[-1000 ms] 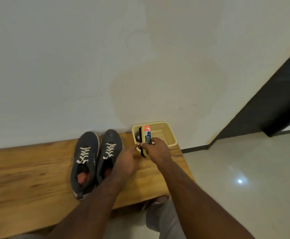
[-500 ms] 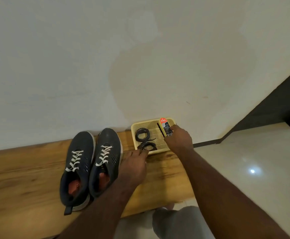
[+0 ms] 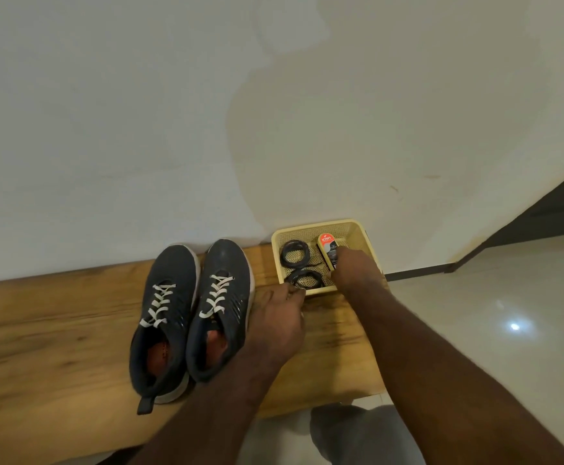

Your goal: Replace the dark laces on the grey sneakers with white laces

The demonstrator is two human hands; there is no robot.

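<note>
"KIWI" polish bottle, R hand

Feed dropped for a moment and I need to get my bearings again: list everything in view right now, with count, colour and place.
sneakers: 2, dark grey with white laces, side by side on the bench, toes to the wall.
dark laces: 2 coils, black, in the basket's left half.
shoe polish bottle: 1, orange top, dark body, lying in the basket.
basket: 1, pale yellow mesh, at the bench's right end by the wall.
bench: 1, brown wood.
wall: off-white.
floor: pale glossy tile, right.
left hand: at the basket's near rim, fingertips touching the near coil.
right hand: in the basket, holding the bottle.
</note>
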